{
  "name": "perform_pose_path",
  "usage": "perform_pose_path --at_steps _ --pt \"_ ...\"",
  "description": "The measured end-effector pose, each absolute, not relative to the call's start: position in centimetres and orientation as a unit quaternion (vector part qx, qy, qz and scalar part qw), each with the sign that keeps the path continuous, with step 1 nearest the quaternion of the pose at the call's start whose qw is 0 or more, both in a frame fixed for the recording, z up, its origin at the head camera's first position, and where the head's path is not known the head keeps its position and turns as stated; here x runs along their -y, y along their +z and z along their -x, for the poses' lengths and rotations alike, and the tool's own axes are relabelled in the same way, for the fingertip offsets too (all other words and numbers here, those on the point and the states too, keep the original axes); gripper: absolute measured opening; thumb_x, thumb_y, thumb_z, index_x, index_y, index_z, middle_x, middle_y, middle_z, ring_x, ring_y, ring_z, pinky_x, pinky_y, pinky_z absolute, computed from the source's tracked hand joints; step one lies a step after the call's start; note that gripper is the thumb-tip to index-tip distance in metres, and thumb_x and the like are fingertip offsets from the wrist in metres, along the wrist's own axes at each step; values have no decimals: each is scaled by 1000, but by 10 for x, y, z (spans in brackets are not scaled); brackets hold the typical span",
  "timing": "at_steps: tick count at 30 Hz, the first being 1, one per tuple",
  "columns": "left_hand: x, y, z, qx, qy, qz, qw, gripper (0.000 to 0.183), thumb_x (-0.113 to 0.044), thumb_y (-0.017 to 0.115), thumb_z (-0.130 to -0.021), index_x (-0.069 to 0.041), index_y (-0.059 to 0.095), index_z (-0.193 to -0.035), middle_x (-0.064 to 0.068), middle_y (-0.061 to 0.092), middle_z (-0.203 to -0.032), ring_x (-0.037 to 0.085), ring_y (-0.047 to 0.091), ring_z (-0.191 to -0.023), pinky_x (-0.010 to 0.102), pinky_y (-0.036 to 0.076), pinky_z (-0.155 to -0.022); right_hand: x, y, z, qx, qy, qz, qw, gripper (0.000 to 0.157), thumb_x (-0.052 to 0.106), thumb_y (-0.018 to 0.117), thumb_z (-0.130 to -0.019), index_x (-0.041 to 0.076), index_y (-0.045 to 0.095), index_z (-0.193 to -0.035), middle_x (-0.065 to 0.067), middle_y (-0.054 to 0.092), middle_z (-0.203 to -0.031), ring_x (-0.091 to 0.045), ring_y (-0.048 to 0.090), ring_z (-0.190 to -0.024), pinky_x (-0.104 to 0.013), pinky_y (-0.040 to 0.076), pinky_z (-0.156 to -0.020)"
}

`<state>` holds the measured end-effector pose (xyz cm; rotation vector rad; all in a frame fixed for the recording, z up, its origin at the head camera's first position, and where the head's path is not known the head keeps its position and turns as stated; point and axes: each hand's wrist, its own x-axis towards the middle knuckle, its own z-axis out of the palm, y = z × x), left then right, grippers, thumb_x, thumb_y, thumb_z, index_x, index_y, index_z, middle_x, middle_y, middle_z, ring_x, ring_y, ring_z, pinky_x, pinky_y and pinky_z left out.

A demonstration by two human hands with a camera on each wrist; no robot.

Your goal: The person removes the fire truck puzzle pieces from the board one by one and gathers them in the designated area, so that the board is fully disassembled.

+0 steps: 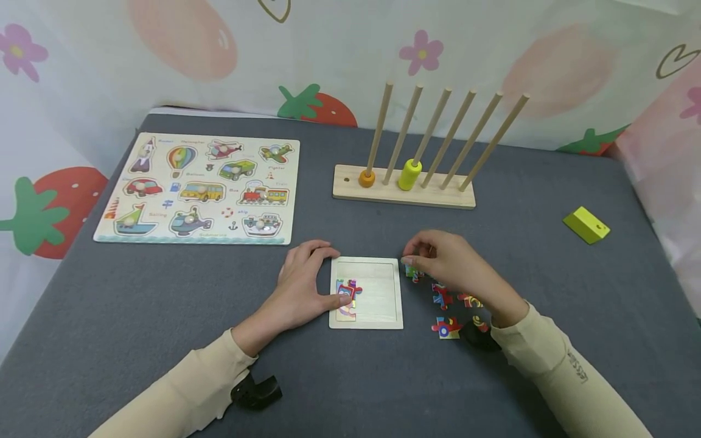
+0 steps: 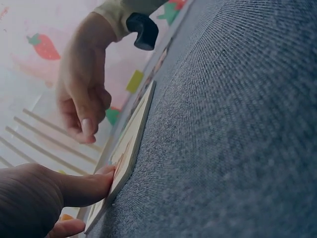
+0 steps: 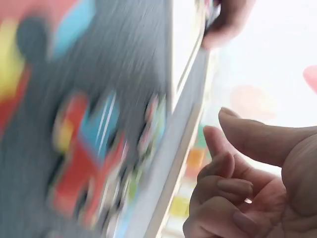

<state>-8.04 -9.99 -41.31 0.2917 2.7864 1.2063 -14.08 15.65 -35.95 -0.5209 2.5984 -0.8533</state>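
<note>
A square wooden puzzle tray lies on the table with joined picture pieces in its left part. My left hand rests at the tray's left side, thumb straight and pressing on the pieces, fingertips at the far left corner. To the right of the tray my right hand hovers with loosely bent fingers over a green jigsaw piece. A gap shows between thumb and forefinger in the right wrist view, with nothing in it. More loose jigsaw pieces, including a red and blue one, lie below this hand.
A vehicle peg puzzle lies at the back left. Behind the tray stands a wooden base with several tall dowels, an orange bead and yellow-green beads. A yellow block sits at the right.
</note>
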Motion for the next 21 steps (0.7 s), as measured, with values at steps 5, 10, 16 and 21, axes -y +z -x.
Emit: perform_pose_path --at_steps 5,10,16,21 --pt "101 -412 80 -915 389 -99 44 67 -32 84 -71 -11 55 -127 11 39 -143 33 28 -134 58 28 -102 -128 -364 126 -903 -302 229 201 12 24 64 -93 14 69 -93 3 59 -75 -13 50 -62 -27 42 -54" --pt "102 -413 81 -917 383 -105 41 67 -33 84 -71 -11 55 -128 10 39 -142 32 29 -133 58 29 -102 -105 -371 120 -897 -297 246 217 14 25 62 -94 13 70 -94 5 64 -77 -9 54 -66 -25 43 -59" --pt "104 -414 82 -925 354 -131 45 68 -37 80 -75 -10 52 -131 10 39 -143 32 29 -133 58 29 -103 -92 -375 122 -898 -296 242 221 14 26 66 -91 13 69 -86 6 63 -69 -8 50 -58 -24 38 -53" --pt "108 -415 82 -924 336 -173 54 67 -40 72 -82 -11 46 -138 11 37 -145 32 27 -134 58 28 -102 -88 -377 122 -902 -286 238 217 14 24 67 -89 12 68 -82 6 61 -67 -8 49 -55 -23 36 -50"
